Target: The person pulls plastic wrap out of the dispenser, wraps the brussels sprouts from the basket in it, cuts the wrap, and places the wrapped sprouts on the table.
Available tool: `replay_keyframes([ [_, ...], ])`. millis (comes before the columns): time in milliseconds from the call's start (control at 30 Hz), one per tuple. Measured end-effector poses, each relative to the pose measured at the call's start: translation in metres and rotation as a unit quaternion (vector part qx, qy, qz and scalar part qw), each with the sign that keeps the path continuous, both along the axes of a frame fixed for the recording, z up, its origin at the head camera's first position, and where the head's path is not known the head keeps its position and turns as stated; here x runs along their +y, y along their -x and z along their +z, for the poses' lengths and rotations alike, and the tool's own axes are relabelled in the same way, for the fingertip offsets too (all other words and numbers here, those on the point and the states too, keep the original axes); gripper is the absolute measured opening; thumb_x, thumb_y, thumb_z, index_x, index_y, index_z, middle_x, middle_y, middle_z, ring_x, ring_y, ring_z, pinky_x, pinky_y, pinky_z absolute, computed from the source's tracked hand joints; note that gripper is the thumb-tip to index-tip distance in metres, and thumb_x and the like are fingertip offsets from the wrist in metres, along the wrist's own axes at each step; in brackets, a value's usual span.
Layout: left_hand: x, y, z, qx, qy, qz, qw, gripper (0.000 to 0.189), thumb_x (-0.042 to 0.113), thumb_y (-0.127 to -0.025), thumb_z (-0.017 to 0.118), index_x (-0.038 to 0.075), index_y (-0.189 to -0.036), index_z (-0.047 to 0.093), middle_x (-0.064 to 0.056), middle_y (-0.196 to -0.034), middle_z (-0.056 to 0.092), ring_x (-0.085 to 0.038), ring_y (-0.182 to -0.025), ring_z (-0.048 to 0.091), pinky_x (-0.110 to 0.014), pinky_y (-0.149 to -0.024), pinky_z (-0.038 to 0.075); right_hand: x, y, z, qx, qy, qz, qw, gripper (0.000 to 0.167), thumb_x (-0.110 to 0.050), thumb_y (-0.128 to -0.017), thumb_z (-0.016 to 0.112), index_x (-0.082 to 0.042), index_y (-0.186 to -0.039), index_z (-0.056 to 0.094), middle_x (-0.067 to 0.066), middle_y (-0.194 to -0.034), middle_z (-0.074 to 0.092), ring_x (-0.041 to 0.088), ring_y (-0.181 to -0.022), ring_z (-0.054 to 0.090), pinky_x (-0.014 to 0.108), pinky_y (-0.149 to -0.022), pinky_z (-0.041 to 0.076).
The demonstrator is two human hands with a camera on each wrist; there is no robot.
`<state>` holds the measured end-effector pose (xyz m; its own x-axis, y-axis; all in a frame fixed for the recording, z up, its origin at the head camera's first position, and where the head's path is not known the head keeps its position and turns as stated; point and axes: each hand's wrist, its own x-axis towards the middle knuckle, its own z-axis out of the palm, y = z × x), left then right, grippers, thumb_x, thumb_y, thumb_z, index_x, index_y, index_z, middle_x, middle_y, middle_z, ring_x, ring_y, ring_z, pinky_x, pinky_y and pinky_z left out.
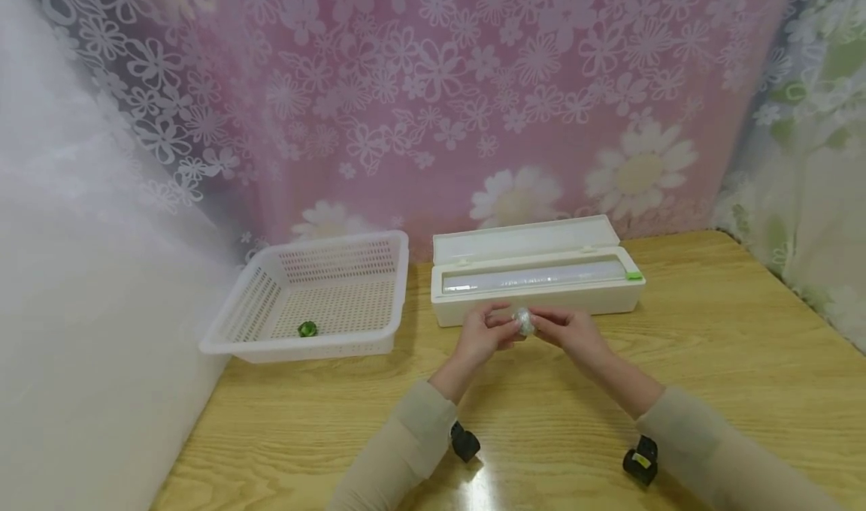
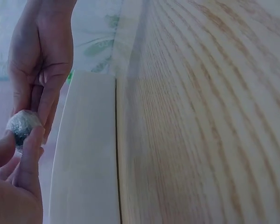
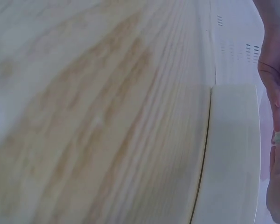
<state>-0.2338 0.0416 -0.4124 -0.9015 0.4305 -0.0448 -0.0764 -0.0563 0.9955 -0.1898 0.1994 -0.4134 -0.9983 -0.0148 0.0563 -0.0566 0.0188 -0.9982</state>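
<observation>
In the head view, a small round bundle wrapped in clear plastic film (image 1: 524,321) is held up between both hands, in front of a white box. My left hand (image 1: 482,337) pinches it from the left, and my right hand (image 1: 570,334) pinches its other side. Something dark green shows through the film of the bundle (image 2: 24,127) in the left wrist view; its kind cannot be made out. The white cling film dispenser (image 1: 541,300) stands behind the hands with its lid (image 1: 528,240) raised. Inside lies a film roll (image 1: 534,276), and a green slider (image 1: 633,276) sits at the right end.
To the left stands a white perforated plastic basket (image 1: 358,343) holding one small green, wrapped-looking piece (image 1: 307,329). The wooden table (image 1: 541,436) runs up to a floral curtain (image 1: 419,105) at the back. White sheeting (image 1: 88,308) hangs at the left.
</observation>
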Motion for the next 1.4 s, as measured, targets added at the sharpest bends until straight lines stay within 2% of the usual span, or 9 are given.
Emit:
replay_keyframes([
  [300, 0.006, -0.003, 0.001, 0.023, 0.028, 0.027, 0.999, 0.022, -0.003, -0.081, 0.059, -0.008, -0.102, 0.062, -0.017, -0.09, 0.064, -0.022, -0.073, 0.064, -0.026, -0.064, 0.051, -0.009, -0.003, 0.002, 0.048, -0.106, -0.064, 0.9912, 0.029, -0.007, -0.087, 0.055, 0.013, -0.108, 0.056, 0.025, -0.103, 0.058, 0.007, -0.084, 0.058, 0.027, -0.073, 0.049],
  [367, 0.005, -0.003, 0.0, 0.014, 0.018, 0.034, 0.9992, 0.022, -0.003, -0.081, 0.059, -0.009, -0.102, 0.061, -0.017, -0.091, 0.064, -0.023, -0.074, 0.064, -0.025, -0.064, 0.051, -0.01, -0.004, 0.003, 0.079, -0.147, -0.062, 0.9841, 0.027, -0.006, -0.087, 0.055, 0.012, -0.107, 0.058, 0.023, -0.088, 0.062, 0.002, -0.064, 0.056, 0.021, -0.057, 0.049],
  [400, 0.005, -0.003, 0.0, 0.01, 0.013, 0.036, 0.9992, 0.023, -0.004, -0.081, 0.059, -0.01, -0.103, 0.061, -0.017, -0.092, 0.063, -0.023, -0.075, 0.064, -0.026, -0.064, 0.051, -0.011, -0.005, 0.003, 0.095, -0.172, -0.057, 0.9789, 0.026, -0.005, -0.087, 0.054, 0.011, -0.108, 0.057, 0.021, -0.079, 0.063, 0.0, -0.055, 0.051, 0.019, -0.05, 0.046],
  [533, 0.0, -0.006, 0.001, -0.008, 0.008, 0.037, 0.9993, 0.025, 0.001, -0.082, 0.06, -0.009, -0.104, 0.06, -0.014, -0.093, 0.063, -0.022, -0.075, 0.063, -0.026, -0.064, 0.051, -0.013, -0.009, 0.003, 0.169, -0.267, -0.02, 0.9487, 0.035, -0.006, -0.085, 0.059, 0.013, -0.113, 0.053, 0.02, -0.083, 0.063, 0.014, -0.06, 0.06, 0.024, -0.052, 0.049],
  [633, -0.002, -0.007, 0.001, -0.004, 0.03, 0.036, 0.9989, 0.026, 0.008, -0.081, 0.064, -0.006, -0.103, 0.062, -0.012, -0.09, 0.064, -0.018, -0.073, 0.063, -0.028, -0.062, 0.051, -0.015, -0.008, 0.002, 0.205, -0.325, -0.011, 0.9233, 0.046, -0.011, -0.079, 0.067, 0.014, -0.113, 0.051, 0.024, -0.104, 0.058, 0.03, -0.091, 0.059, 0.034, -0.07, 0.05],
  [733, -0.002, -0.006, -0.002, 0.007, 0.048, 0.025, 0.9985, 0.026, 0.013, -0.08, 0.066, -0.003, -0.1, 0.063, -0.009, -0.089, 0.065, -0.016, -0.073, 0.062, -0.03, -0.062, 0.051, -0.014, -0.008, 0.002, 0.221, -0.378, -0.031, 0.8984, 0.046, -0.014, -0.073, 0.072, 0.009, -0.109, 0.056, 0.018, -0.099, 0.061, 0.025, -0.085, 0.06, 0.034, -0.066, 0.051],
  [833, -0.002, -0.006, -0.002, 0.011, 0.049, 0.002, 0.9988, 0.024, 0.012, -0.08, 0.066, -0.003, -0.098, 0.063, -0.009, -0.088, 0.065, -0.016, -0.076, 0.062, -0.032, -0.063, 0.051, -0.012, -0.009, 0.004, 0.229, -0.403, -0.049, 0.8848, 0.04, -0.014, -0.071, 0.074, 0.005, -0.104, 0.061, 0.013, -0.093, 0.061, 0.022, -0.078, 0.057, 0.03, -0.058, 0.049],
  [1167, -0.018, -0.003, -0.002, 0.082, 0.126, -0.06, 0.9868, 0.026, 0.014, -0.084, 0.061, -0.001, -0.105, 0.061, -0.004, -0.093, 0.063, -0.013, -0.08, 0.06, -0.032, -0.065, 0.05, 0.015, -0.013, 0.01, 0.18, -0.359, -0.028, 0.9155, 0.036, -0.004, -0.073, 0.071, 0.011, -0.103, 0.058, 0.017, -0.093, 0.059, 0.027, -0.082, 0.057, 0.03, -0.063, 0.051],
  [1400, -0.049, -0.009, 0.016, 0.12, 0.166, -0.08, 0.9755, 0.018, 0.009, -0.085, 0.059, -0.001, -0.1, 0.063, -0.008, -0.092, 0.061, -0.013, -0.077, 0.055, -0.046, -0.072, 0.046, 0.043, -0.016, 0.01, 0.16, -0.365, -0.03, 0.9165, 0.038, -0.003, -0.073, 0.07, 0.013, -0.105, 0.057, 0.02, -0.095, 0.059, 0.03, -0.084, 0.056, 0.03, -0.064, 0.05],
])
